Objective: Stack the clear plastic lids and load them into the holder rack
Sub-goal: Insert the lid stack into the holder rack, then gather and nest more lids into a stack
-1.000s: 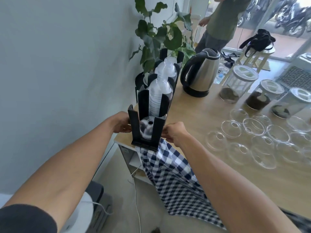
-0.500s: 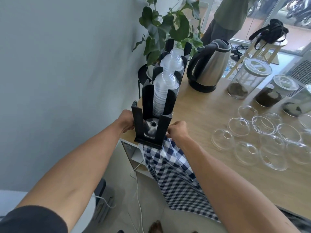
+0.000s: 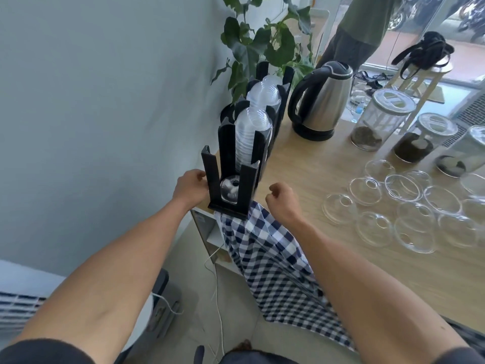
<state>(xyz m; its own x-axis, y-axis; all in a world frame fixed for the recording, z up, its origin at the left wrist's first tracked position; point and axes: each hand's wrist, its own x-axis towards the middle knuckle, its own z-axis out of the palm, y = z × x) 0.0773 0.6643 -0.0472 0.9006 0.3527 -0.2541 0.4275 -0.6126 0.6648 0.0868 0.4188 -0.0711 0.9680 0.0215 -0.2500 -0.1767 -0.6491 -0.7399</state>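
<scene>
A black holder rack (image 3: 231,179) stands at the left corner of the wooden table (image 3: 315,174). Its back slots hold tall stacks of clear domed lids (image 3: 250,135); the nearest slot holds only a short stack of lids (image 3: 229,187) at the bottom. My left hand (image 3: 190,186) grips the rack's near left post. My right hand (image 3: 282,202) hovers just right of the rack, fingers curled closed, holding nothing. Several loose clear lids (image 3: 409,206) lie spread on the table to the right.
A steel kettle (image 3: 321,101) stands behind the rack, with glass jars (image 3: 380,119) to its right. A checked cloth (image 3: 273,261) hangs over the table's front edge. A leafy plant (image 3: 262,43) is at the back corner. A person (image 3: 362,30) stands behind.
My right hand has let go of the rack's right side and pulled back a little to the right. My left hand stays on the rack.
</scene>
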